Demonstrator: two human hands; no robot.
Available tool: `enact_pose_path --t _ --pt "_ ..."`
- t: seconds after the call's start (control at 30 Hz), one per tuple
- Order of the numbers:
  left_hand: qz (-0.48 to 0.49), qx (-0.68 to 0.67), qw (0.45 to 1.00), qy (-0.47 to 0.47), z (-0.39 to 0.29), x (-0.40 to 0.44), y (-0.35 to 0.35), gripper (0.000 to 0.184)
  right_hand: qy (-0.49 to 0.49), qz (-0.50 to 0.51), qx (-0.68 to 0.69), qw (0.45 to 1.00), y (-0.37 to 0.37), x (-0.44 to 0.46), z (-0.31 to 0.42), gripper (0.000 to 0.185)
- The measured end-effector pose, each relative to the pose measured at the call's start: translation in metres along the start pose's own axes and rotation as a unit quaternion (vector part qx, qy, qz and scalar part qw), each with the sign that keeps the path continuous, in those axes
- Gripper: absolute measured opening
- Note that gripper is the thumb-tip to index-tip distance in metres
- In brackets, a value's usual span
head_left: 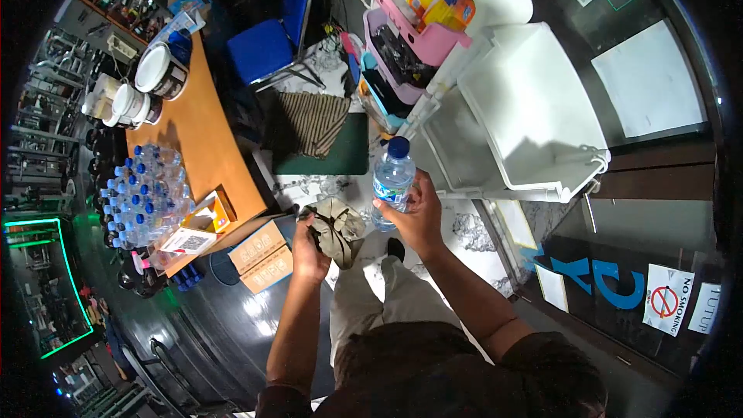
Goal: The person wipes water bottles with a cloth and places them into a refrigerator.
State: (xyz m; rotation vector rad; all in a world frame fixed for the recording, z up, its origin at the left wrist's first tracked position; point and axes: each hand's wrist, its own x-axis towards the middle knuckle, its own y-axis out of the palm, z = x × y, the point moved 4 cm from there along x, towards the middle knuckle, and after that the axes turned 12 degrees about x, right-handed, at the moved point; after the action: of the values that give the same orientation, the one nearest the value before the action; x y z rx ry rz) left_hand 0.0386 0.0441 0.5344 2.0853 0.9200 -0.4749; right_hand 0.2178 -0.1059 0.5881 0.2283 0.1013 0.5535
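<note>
A clear plastic water bottle point(393, 178) with a blue cap and blue label stands upright in my right hand point(418, 213), whose fingers wrap round its lower half. Beside it, my left hand point(311, 251) grips a crumpled khaki cloth point(338, 231) with dark streaks on it. The cloth and the bottle are close together but apart, both held in front of my body above the marbled floor. Part of the left hand's fingers lie hidden behind the cloth.
A wooden desk point(203, 120) on the left bears several blue-capped bottles point(147, 195) and white tubs point(161, 71). Cardboard boxes point(261, 257) sit below it. Ahead are a blue chair point(259, 50) and pink baskets point(422, 39); a white bin point(534, 108) stands right.
</note>
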Motion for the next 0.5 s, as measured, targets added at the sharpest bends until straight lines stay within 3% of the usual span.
enact_pose_path --t 0.07,0.1,0.27,0.3,0.5 --pt "-0.008 -0.009 1.0 0.008 0.026 0.012 -0.017 0.048 -0.016 -0.025 0.02 0.999 -0.02 -0.004 -0.028 0.074" --pt "-0.013 0.001 1.0 -0.003 0.039 0.017 -0.031 0.048 0.021 -0.036 0.056 0.998 -0.028 -0.005 -0.041 0.076" --pt "0.055 -0.004 0.998 -0.029 0.115 0.061 -0.086 0.047 0.001 -0.041 -0.033 0.999 -0.079 -0.006 -0.152 0.078" --pt "-0.076 -0.001 0.996 -0.05 0.128 0.064 -0.092 0.045 -0.009 -0.056 -0.063 0.996 -0.087 -0.006 -0.174 0.078" --pt "-0.113 -0.021 0.992 -0.06 0.243 0.121 -0.177 0.04 0.004 -0.07 -0.278 0.958 -0.129 -0.014 -0.307 0.076"
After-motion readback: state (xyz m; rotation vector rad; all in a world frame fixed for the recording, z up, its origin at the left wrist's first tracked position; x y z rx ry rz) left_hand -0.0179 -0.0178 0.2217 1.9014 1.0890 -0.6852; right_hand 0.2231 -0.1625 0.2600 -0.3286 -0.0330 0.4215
